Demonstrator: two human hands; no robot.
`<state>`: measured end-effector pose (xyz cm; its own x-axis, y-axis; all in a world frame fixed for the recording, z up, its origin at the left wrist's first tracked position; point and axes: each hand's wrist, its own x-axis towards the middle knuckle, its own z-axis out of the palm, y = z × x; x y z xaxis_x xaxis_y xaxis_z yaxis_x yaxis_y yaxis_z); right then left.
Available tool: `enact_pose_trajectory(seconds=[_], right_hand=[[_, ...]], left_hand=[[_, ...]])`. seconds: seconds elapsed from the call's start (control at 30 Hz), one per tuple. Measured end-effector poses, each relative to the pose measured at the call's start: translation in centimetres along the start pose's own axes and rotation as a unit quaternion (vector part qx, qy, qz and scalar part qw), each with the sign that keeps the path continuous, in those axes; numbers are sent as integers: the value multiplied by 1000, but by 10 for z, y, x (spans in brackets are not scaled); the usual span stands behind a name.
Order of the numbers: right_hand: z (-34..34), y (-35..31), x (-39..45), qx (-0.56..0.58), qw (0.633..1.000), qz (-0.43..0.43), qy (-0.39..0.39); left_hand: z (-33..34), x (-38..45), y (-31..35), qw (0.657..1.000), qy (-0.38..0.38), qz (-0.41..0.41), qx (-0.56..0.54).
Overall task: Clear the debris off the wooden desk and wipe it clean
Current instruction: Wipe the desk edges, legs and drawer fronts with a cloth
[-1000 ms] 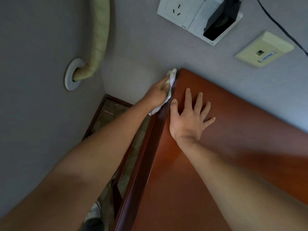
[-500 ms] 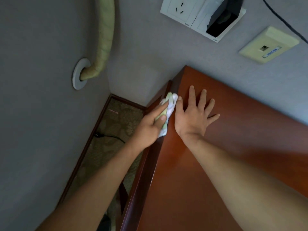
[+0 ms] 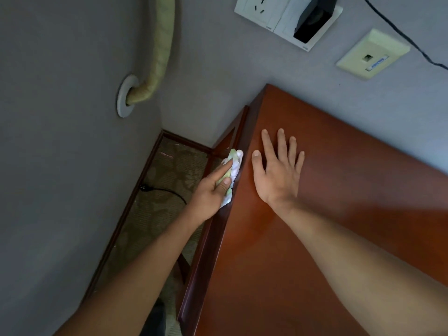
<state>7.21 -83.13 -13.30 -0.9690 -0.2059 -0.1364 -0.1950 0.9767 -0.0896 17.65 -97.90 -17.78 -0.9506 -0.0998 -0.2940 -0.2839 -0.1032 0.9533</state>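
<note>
The reddish-brown wooden desk (image 3: pixel 339 214) fills the right of the view, its far corner against the grey wall. My left hand (image 3: pixel 213 192) is shut on a crumpled white and pale green cloth (image 3: pixel 232 170) and presses it against the desk's left side edge. My right hand (image 3: pixel 278 170) lies flat on the desk top just right of that edge, fingers spread and holding nothing. No debris shows on the visible desk surface.
A narrow gap of patterned carpet (image 3: pixel 169 190) with a black cable (image 3: pixel 164 190) lies left of the desk. A wrapped pipe (image 3: pixel 160 57) enters the left wall. White sockets with a black plug (image 3: pixel 312 18) and a cream wall plate (image 3: pixel 373 54) hang above the desk.
My left hand has drawn the cloth along the desk's left edge from the far corner back toward me. My right hand has stayed flat on the top.
</note>
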Motion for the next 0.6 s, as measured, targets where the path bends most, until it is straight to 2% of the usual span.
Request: enact_pose_trajectory(seconds=[0.17,0.3,0.4,0.5,0.6], right_hand=[[2,3,-1,7,1000,-11,20],[3,3,0,16,999,3,27],[4,2,0,14,999,0,36],[5,3,0,10,999,0,39],[3,2,0,7,999,6,36]], left_hand=[[4,8,17,995,-28,96,26],[-2,18,-7,999,-3,-4,38],[5,-1,1,1000,11,13,14],[3,-20,-4,999,-14,51,7],[-4,-11,-18,999,-5,-4,44]])
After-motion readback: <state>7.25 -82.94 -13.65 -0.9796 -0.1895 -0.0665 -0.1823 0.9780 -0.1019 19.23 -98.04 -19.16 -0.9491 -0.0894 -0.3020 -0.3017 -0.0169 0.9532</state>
